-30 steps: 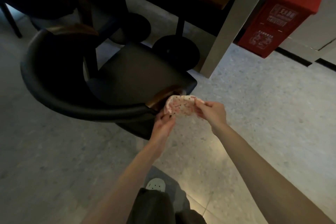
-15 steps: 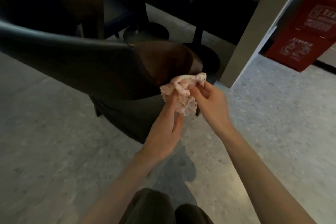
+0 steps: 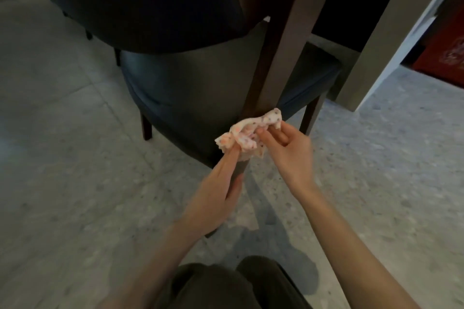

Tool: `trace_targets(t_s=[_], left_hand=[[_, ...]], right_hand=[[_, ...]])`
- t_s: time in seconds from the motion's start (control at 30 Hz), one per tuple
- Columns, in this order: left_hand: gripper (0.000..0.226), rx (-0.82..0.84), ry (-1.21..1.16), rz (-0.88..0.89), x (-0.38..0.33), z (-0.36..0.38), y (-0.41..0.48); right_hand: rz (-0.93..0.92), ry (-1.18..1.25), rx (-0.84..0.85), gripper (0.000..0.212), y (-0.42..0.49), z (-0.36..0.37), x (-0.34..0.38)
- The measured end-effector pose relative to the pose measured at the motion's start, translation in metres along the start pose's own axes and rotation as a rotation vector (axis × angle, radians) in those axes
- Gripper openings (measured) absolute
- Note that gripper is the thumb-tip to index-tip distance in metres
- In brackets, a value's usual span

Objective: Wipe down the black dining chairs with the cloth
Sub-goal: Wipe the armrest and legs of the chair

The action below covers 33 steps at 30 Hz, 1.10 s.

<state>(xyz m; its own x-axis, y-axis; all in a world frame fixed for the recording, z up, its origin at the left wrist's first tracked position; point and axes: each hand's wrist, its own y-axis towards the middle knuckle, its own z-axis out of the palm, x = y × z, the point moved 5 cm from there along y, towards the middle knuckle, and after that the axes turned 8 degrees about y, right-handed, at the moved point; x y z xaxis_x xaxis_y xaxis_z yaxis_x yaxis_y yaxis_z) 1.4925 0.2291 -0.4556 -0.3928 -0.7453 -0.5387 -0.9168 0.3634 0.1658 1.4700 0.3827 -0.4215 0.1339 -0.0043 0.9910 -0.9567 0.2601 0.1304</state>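
Note:
A black dining chair (image 3: 190, 88) fills the upper middle of the head view, seen low from behind, with a dark brown wooden rear leg (image 3: 281, 40) running down its back. A pale pink speckled cloth (image 3: 247, 137) is bunched around that leg near the seat's lower edge. My left hand (image 3: 218, 193) holds the cloth's lower left end from below, fingers pointing up along the leg. My right hand (image 3: 288, 150) pinches the cloth's right end between thumb and fingers.
Grey speckled floor (image 3: 62, 158) spreads to the left and right. A pale pillar (image 3: 384, 32) rises at the right, with a red box (image 3: 444, 52) behind it. Other chair legs (image 3: 147, 128) stand on the floor. My knees (image 3: 226, 283) show at the bottom.
The view has dropped lower and closer behind the chair. Both hands have slid the cloth from the armrest end down the wooden rear leg.

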Motion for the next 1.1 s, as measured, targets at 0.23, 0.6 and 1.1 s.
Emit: trace_targets(t_s=[0.23, 0.6, 1.1], left_hand=[[0.055, 0.072, 0.039, -0.074, 0.023, 0.031, -0.028], [0.069, 0.113, -0.023, -0.145, 0.074, 0.071, -0.063], [0.054, 0.177, -0.283, -0.442, 0.169, 0.161, -0.114]], right_hand=[[0.018, 0.001, -0.076, 0.016, -0.022, 0.003, -0.035], [0.341, 0.022, 0.102, 0.013, -0.041, 0.028, -0.148], [0.79, 0.038, 0.238, 0.04, -0.102, 0.072, -0.326]])
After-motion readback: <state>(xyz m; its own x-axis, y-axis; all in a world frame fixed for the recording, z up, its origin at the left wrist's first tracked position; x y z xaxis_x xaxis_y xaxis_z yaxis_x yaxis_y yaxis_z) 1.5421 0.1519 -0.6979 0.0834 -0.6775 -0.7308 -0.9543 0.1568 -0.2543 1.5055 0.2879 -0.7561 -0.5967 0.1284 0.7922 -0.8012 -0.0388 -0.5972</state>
